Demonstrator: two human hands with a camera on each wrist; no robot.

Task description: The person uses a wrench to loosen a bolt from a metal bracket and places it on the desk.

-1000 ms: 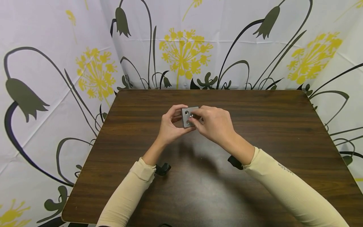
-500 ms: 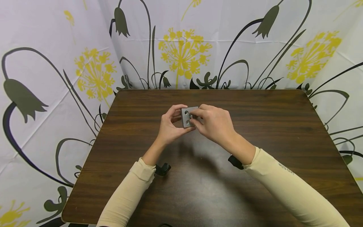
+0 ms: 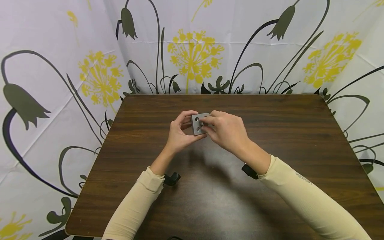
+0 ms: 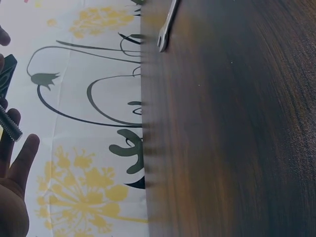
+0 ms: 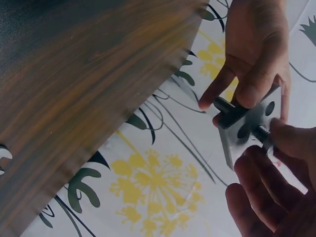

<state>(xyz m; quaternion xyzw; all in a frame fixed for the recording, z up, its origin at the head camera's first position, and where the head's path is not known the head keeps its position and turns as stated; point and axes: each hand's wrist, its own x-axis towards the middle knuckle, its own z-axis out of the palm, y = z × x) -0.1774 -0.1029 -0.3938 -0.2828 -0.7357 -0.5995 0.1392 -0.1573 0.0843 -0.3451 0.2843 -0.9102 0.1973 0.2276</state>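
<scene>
My left hand grips a small grey metal block by its edges, above the middle of the table. Several round holes show in its face. With thumb and fingers, my right hand pinches a bolt at the block's face. Its threads show in the right wrist view, while the fingers partly cover its head. From the block's edge near the left thumb juts a dark cylindrical piece. At the left border of the left wrist view, a threaded shaft sticks out beside the left fingers.
A metal wrench lies on the dark wood table; its open end also appears in the right wrist view. A white curtain with flower prints hangs behind and beside the table. Each wrist bears a black camera mount.
The right fingertips have shifted a little around the bolt. The block and the left hand stay almost where they were.
</scene>
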